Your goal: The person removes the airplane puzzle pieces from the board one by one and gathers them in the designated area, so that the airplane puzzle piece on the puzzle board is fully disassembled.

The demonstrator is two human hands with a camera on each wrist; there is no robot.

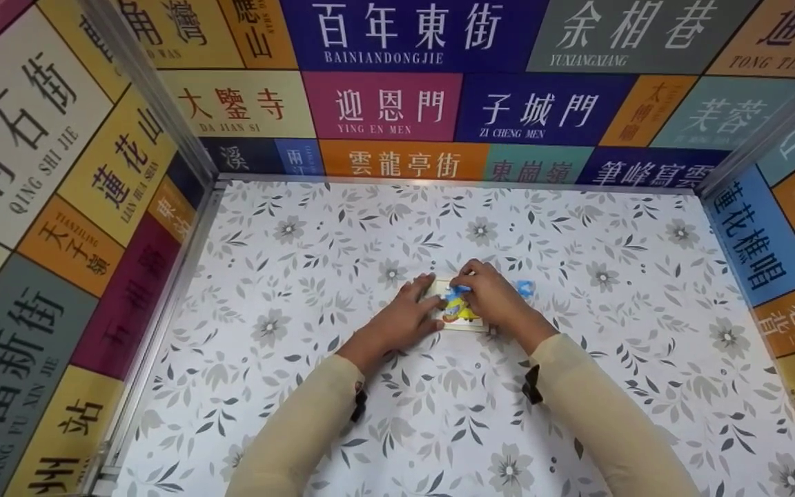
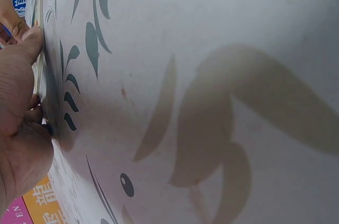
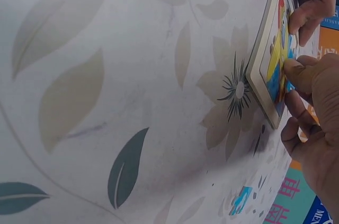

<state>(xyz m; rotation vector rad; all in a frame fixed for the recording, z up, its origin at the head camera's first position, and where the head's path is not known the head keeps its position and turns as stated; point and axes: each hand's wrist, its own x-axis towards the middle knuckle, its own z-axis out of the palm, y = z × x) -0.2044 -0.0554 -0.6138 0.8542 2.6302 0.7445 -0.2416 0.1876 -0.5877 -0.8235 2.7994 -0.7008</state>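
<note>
A small jigsaw puzzle (image 1: pixel 465 323) in a pale wooden frame lies on the table, its picture yellow, blue and red. My left hand (image 1: pixel 408 314) holds the frame along its left side, with one finger over the picture. In the left wrist view, fingertips of the left hand (image 2: pixel 24 91) meet the board's thin edge. Bent over the upper part of the picture, my right hand (image 1: pixel 497 293) pinches a blue puzzle piece (image 1: pixel 462 284), mostly hidden by the fingers. The right wrist view shows the right thumb (image 3: pixel 299 75) low against the picture.
A loose blue puzzle piece (image 1: pixel 525 287) lies on the table just right of the board, partly behind the right hand. Flower-patterned white covering (image 1: pixel 384 428) spreads over the table. Panels with printed street names (image 1: pixel 397 103) wall it in at the back and both sides.
</note>
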